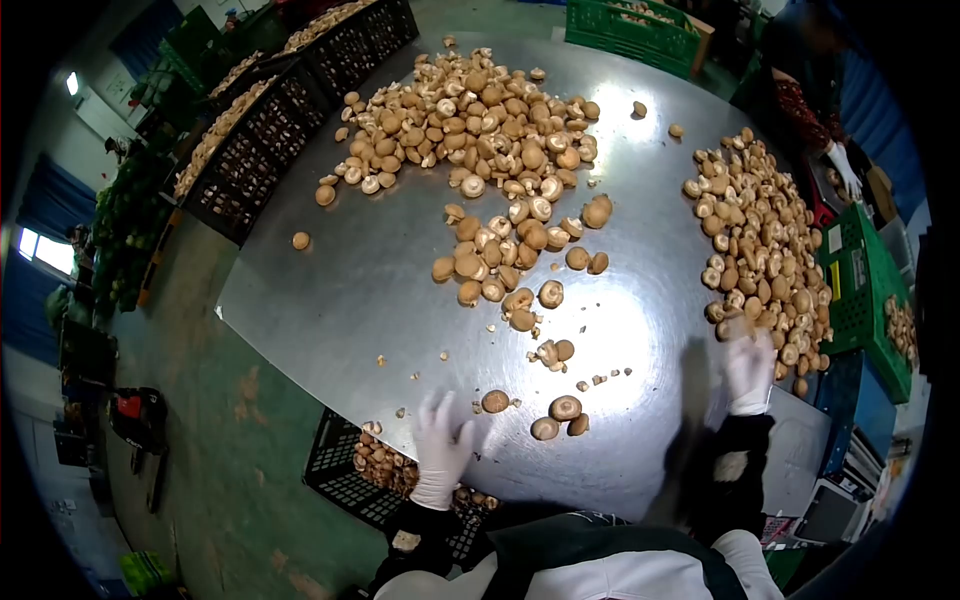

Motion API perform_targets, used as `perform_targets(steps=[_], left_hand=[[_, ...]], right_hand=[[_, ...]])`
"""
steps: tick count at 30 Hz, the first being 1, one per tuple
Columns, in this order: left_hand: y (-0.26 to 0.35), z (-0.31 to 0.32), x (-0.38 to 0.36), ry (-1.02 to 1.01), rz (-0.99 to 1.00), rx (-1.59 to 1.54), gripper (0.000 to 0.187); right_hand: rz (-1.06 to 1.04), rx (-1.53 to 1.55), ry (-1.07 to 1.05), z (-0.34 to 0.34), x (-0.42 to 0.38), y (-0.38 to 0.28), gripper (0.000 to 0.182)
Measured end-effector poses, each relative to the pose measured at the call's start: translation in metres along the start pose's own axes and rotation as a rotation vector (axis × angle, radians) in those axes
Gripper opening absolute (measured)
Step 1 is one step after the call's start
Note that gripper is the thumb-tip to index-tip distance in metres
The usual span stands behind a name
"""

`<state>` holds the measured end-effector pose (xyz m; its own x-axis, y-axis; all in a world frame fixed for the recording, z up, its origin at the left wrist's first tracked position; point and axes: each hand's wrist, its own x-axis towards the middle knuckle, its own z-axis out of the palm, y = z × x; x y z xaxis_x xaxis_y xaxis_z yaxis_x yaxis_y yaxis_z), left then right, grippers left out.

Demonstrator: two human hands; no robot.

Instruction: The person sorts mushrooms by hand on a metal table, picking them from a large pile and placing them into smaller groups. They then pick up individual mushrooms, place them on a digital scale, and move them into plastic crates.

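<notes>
My left hand [443, 452], in a white glove, is over the table's front edge with its fingers spread and nothing in them. Just right of it lies a brown-capped mushroom [495, 401], and a small group of mushrooms [565, 408] sits farther right. My right hand [748, 372], also gloved, reaches to the near end of the long mushroom pile [765, 240] on the right. Its fingers are smeared by motion, and I cannot tell whether they grip a mushroom. A large mushroom heap [480, 120] covers the far part of the metal table [330, 290].
Below my left hand stands a black crate [335, 465] holding mushrooms. Black crates [245, 165] of mushrooms line the left far side. Green crates stand at the right [850, 290] and far edge [625, 35]. A gloved co-worker [843, 168] is at the right. Stem bits [600, 379] lie scattered.
</notes>
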<state>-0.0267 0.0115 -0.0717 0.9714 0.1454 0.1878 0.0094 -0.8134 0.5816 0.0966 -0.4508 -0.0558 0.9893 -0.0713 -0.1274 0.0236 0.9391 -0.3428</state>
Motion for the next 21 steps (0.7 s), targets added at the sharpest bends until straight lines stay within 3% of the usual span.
perform_targets(steps=[1, 3, 5, 7, 9, 11, 13, 15, 18, 19, 21], left_hand=[[-0.007, -0.003, -0.001, 0.001, -0.046, 0.096, 0.052], [-0.02, -0.001, -0.004, 0.003, -0.083, 0.189, 0.051], [-0.036, 0.008, -0.009, -0.093, -0.19, 0.104, 0.048], [-0.041, 0.015, -0.006, -0.125, -0.145, 0.132, 0.045], [-0.037, 0.02, 0.0, -0.155, -0.146, -0.125, 0.042], [-0.025, 0.026, 0.011, -0.118, -0.104, -0.15, 0.043], [-0.017, 0.033, 0.024, -0.058, 0.052, -0.206, 0.045], [-0.013, 0.042, 0.032, -0.089, 0.066, -0.224, 0.045], [-0.012, 0.042, 0.045, -0.382, 0.15, -0.281, 0.042], [-0.012, 0.04, 0.051, -0.388, 0.157, -0.281, 0.042], [-0.013, 0.036, 0.063, -0.716, -0.208, -0.758, 0.037]], right_hand=[[-0.084, 0.255, 0.171, 0.02, 0.003, -0.028, 0.044], [-0.156, -0.047, 0.021, 0.023, 0.003, -0.053, 0.053], [-0.199, -0.652, 0.033, 0.04, -0.002, -0.031, 0.054], [0.01, -1.602, -0.014, 0.06, -0.008, 0.007, 0.066], [0.181, -1.785, -0.302, 0.065, -0.029, 0.054, 0.086], [0.161, -2.408, -0.719, 0.053, -0.036, 0.088, 0.099], [0.069, -2.293, -0.847, 0.029, -0.036, 0.124, 0.102], [-0.08, -2.332, -0.943, 0.024, -0.04, 0.158, 0.095], [-0.131, -1.999, -0.978, 0.017, -0.049, 0.203, 0.085], [-0.113, -1.842, -1.03, 0.019, -0.054, 0.219, 0.082], [-0.147, -1.735, -1.138, 0.028, -0.078, 0.242, 0.075]])
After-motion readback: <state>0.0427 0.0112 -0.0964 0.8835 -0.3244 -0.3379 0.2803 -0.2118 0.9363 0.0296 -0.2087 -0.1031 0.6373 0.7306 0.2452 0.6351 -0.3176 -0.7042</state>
